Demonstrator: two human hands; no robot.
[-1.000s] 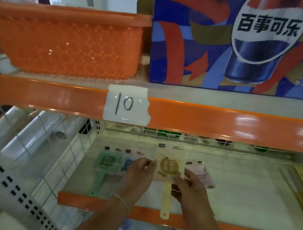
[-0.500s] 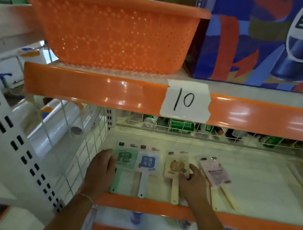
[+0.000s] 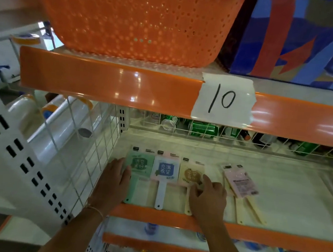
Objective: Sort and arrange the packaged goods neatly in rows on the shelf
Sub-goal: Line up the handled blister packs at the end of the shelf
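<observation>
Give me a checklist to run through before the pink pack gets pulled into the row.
1. Green pack, blue pack and yellow pack side by side, handles toward the front: ok.
2. Pink pack in line: not ok, it lies tilted and apart.
3. Left hand resting on the green pack: ok.
4. Right hand free to reach: cannot tell, its fingers touch the yellow pack.
5. Bare shelf beside the yellow pack: ok.

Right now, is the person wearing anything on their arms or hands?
Both arms are bare, with no sleeves showing. The left hand has a thin, pale bracelet around its wrist. The right hand wears nothing: no glove, ring or watch can be seen.
</observation>
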